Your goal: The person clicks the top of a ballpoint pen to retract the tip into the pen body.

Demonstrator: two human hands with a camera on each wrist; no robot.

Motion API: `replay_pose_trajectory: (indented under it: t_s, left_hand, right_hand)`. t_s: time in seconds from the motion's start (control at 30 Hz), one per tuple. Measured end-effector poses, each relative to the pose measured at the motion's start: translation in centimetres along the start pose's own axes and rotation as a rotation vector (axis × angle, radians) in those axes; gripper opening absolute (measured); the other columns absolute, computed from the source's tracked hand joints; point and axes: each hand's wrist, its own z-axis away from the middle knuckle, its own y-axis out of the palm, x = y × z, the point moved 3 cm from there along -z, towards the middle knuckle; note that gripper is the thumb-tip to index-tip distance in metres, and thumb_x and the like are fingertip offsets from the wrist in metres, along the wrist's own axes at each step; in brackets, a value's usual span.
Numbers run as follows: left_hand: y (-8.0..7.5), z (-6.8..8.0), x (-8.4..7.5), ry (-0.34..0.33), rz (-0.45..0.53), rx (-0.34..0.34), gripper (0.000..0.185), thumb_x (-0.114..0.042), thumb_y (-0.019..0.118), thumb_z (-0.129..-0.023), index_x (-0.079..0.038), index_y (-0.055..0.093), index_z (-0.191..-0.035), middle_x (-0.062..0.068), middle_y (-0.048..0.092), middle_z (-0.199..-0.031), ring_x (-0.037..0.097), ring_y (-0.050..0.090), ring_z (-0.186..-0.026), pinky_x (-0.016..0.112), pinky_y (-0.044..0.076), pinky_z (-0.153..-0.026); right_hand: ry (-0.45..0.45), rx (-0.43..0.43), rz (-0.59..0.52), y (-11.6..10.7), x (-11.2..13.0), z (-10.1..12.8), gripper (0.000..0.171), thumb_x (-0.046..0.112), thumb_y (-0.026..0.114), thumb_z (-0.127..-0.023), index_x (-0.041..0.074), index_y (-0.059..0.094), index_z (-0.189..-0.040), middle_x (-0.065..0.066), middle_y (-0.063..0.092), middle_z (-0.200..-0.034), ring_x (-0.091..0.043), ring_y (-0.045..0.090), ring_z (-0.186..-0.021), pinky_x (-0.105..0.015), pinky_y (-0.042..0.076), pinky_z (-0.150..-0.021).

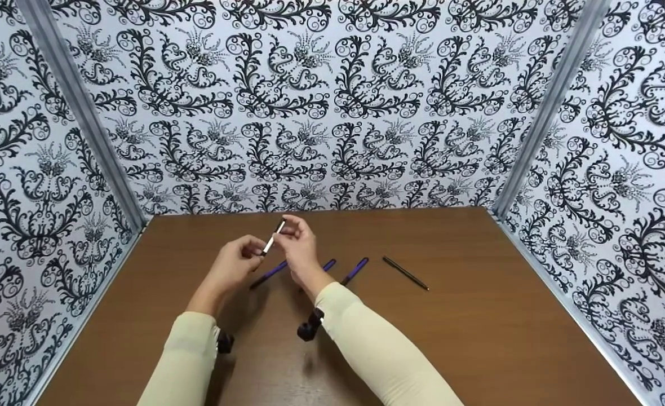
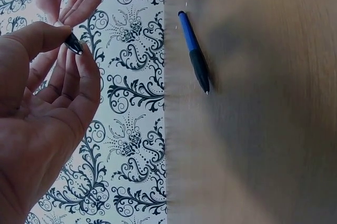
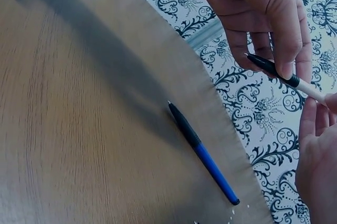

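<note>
Both hands hold a white pen with black ends (image 1: 273, 237) above the middle of the brown table (image 1: 479, 327). My left hand (image 1: 255, 252) pinches its lower end; the left wrist view shows the black end (image 2: 73, 44) between thumb and fingers. My right hand (image 1: 291, 228) grips the upper part, and in the right wrist view its fingers (image 3: 287, 50) curl round the black tip section (image 3: 269, 67), with the white barrel running toward the left hand (image 3: 318, 155). Three blue pens (image 1: 267, 274) (image 1: 329, 264) (image 1: 355, 270) lie on the table under the hands.
A thin black pen (image 1: 406, 273) lies to the right of the blue ones. Black-and-white patterned walls (image 1: 332, 113) close the table in at the back and both sides. A blue pen with a black grip shows in both wrist views (image 2: 194, 51) (image 3: 202, 153).
</note>
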Motion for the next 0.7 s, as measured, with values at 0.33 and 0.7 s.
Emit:
replay_pose_trajectory:
  t_s: [0.33, 0.7]
  left_hand:
    - [0.01, -0.25, 0.00, 0.004, -0.017, 0.004, 0.024, 0.009, 0.073, -0.095, -0.001, 0.077, -0.117, 0.012, 0.072, -0.100, 0.022, 0.067, -0.090, 0.026, 0.057, -0.074]
    - [-0.02, -0.29, -0.04, -0.002, -0.008, 0.009, 0.023, 0.009, 0.073, -0.096, 0.001, 0.076, -0.117, 0.012, 0.071, -0.098, 0.021, 0.066, -0.087, 0.026, 0.058, -0.070]
  right_hand:
    - [-0.015, -0.012, 0.014, -0.10, -0.03, -0.02, 0.048, -0.022, 0.073, -0.089, -0.001, 0.071, -0.131, -0.017, 0.072, -0.103, -0.017, 0.069, -0.089, -0.031, 0.064, -0.082]
    - [-0.012, 0.012, -0.001, -0.18, -0.07, 0.07, 0.047, -0.022, 0.074, -0.091, -0.006, 0.067, -0.135, -0.014, 0.071, -0.102, -0.017, 0.071, -0.087, -0.042, 0.066, -0.088]
